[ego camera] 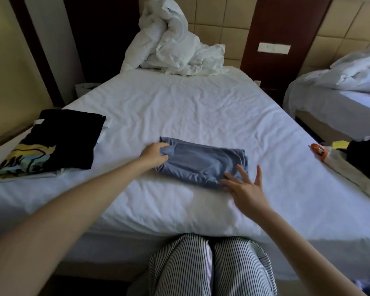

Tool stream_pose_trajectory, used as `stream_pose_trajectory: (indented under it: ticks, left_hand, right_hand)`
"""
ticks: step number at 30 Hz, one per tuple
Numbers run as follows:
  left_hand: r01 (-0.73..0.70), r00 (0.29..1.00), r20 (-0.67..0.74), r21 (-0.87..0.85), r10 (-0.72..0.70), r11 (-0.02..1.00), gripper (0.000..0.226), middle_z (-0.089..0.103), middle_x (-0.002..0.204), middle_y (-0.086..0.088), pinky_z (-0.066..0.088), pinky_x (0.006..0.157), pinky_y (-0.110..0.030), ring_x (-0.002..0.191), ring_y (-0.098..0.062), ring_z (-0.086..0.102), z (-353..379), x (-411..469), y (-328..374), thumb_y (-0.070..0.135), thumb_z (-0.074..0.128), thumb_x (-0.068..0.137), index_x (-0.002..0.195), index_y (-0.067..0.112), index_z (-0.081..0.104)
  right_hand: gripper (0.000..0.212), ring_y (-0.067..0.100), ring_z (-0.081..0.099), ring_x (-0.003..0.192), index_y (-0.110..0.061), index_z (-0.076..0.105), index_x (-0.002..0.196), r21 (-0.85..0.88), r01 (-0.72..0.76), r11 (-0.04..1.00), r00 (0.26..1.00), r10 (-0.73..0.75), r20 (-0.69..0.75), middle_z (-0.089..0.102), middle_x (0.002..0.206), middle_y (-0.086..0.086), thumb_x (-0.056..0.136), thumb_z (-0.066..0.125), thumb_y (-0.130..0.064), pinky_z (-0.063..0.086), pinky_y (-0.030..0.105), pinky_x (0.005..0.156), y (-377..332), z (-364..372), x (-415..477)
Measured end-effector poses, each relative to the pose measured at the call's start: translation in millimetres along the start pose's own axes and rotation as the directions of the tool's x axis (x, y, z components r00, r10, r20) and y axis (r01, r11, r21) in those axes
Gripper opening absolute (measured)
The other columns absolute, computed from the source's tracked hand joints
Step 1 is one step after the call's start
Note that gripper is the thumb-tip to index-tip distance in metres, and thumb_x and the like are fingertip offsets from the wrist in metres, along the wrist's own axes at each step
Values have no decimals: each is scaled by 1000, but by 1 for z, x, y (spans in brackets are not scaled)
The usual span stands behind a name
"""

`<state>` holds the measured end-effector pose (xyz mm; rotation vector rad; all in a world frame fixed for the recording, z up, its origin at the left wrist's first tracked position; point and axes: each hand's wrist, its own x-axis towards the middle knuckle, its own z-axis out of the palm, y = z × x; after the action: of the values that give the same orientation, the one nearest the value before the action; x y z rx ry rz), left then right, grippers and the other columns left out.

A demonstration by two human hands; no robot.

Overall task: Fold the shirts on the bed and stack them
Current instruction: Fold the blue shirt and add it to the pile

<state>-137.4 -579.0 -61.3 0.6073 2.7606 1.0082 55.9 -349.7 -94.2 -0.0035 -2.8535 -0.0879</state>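
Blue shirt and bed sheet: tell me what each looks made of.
Blue shirt: likely a thin, soft knit such as cotton jersey, matte; it bunches in rounded, limp folds where the left hand grips it. Bed sheet: probably woven cotton or a blend, matte white; it holds fine, crisp creases.

Pretty dim room, soft light. The bed (190, 107) has a wrinkly white sheet, and way beyond the left hand (153, 153) a white duvet (173, 43) sits bunched up at its far end. Behind that the wall is tan padded squares (222, 18), next to a dark wood panel (286, 28) carrying a white switch plate (273, 48). Out past the right hand (244, 189) is a second bed (340, 92), unmade. Left of the left hand, a plain yellowish wall (9, 60).
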Motion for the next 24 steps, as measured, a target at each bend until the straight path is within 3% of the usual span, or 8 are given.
stream_pose_trajectory:
  ticks: [3,5,7,9,12,15,19,24]
  left_hand:
    - [-126,989,-55,122,134,984,46,57,132,-7,44,91,-32,116,-27,54,-32,25,17,14,55,90,134,24,51]
    - [-144,981,-72,336,178,931,48,51,137,-5,41,95,-35,119,-28,51,-44,39,25,23,50,94,141,29,41]
    - [-86,986,-58,615,154,784,59,45,141,-3,30,101,-37,123,-27,46,-44,40,22,31,45,97,149,31,18]
    - [-2,996,-61,739,70,674,69,34,147,-4,23,105,-41,129,-27,37,-35,30,9,35,47,95,150,31,5]
    - [130,986,-159,585,-44,801,64,31,143,-12,30,100,-40,128,-32,34,-12,2,-1,33,50,93,147,25,15]
    - [242,965,-185,344,-187,907,60,39,140,-20,40,95,-39,125,-37,43,3,-19,1,30,48,94,143,8,20]
    - [392,920,24,-48,-392,919,83,45,137,-20,52,66,-32,109,-38,57,20,-27,7,38,47,92,150,8,-6]
    - [363,923,-121,-48,-366,931,70,28,150,-20,31,106,-35,133,-36,35,48,-42,28,37,47,94,150,14,13]
  right_hand:
    - [40,26,63,107,-28,73,96,12,113,993,992,-113,-54,72,97,-10,83,37,-37,0,49,110,-33,-16,9]
    - [46,17,50,123,-31,65,113,74,188,979,967,-198,162,62,120,-7,91,26,-43,-2,51,111,-58,-26,18]
    - [37,23,40,130,-28,51,127,141,220,965,860,-260,440,47,136,2,99,28,-35,19,52,109,-67,-36,31]
    - [37,27,51,116,-19,54,125,221,64,973,846,-170,506,54,126,8,100,32,-37,40,41,96,-63,-48,49]
    - [41,24,58,103,-15,65,111,370,-213,904,913,50,405,63,105,6,97,39,-43,43,33,88,-39,-54,74]
    - [33,26,52,117,-22,62,120,346,-156,925,976,92,195,59,126,3,96,46,-36,40,34,97,-15,-33,105]
    - [57,30,31,136,-29,27,146,291,-228,929,940,132,315,28,153,6,95,43,-47,26,39,110,-7,-8,129]
    - [58,25,31,133,-33,13,149,187,-222,957,915,138,380,31,149,-2,97,26,-55,24,39,108,-19,23,117]
